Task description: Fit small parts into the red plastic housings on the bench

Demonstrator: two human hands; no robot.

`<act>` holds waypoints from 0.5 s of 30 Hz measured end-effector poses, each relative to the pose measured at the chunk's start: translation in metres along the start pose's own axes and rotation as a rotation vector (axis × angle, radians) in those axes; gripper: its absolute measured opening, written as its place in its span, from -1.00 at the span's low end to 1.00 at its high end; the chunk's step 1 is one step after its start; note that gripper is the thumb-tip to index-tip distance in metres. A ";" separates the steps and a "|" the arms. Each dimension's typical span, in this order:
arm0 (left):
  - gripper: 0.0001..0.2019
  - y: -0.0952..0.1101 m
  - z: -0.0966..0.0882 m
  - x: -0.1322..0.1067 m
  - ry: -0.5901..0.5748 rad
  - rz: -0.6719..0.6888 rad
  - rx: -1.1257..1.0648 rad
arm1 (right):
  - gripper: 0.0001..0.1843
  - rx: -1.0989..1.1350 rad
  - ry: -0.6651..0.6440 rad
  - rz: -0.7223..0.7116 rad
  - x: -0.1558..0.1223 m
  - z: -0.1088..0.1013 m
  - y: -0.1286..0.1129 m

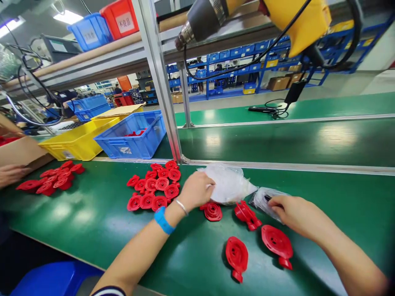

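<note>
My left hand (197, 190) is closed on a crumpled clear plastic bag (230, 183) lying on the green table (92, 230). My right hand (291, 211) pinches a smaller clear bag (263, 198) with a dark item inside. Between and below the hands lie red plastic parts: a round one (212, 211), one on its side (247, 216), and two flat oval ones (237, 257) (277, 242). A cluster of several round red parts (156, 185) sits just left of my left hand.
A yellow heat gun (247, 16) hangs overhead with its cable. A blue bin (132, 135) and a yellow bin (77, 142) stand behind. At far left, another person's hand (10, 172) rests by a red parts pile (51, 181) and a cardboard box (21, 150). A metal post (160, 78) rises mid-table.
</note>
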State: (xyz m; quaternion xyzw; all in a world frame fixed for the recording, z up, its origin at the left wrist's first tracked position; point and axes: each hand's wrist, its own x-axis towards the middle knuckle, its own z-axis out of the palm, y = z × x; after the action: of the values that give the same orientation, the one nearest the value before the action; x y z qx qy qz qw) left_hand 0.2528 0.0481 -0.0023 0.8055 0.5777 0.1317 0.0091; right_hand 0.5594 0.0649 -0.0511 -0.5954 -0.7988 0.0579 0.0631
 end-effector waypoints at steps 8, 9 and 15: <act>-0.84 0.026 0.033 0.037 -0.189 0.092 0.194 | -0.77 -0.032 -0.033 0.023 0.007 0.000 0.000; -0.84 0.025 0.032 0.037 -0.200 0.087 0.210 | -0.76 -0.036 -0.027 0.018 0.008 0.002 -0.001; -0.77 0.028 0.029 0.033 -0.275 0.060 0.247 | -0.73 -0.054 0.009 0.007 0.009 0.011 -0.003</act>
State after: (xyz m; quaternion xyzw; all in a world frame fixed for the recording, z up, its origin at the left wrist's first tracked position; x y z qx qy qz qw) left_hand 0.2950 0.0735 -0.0194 0.8277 0.5586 -0.0517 -0.0149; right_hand 0.5517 0.0726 -0.0615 -0.5999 -0.7978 0.0338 0.0503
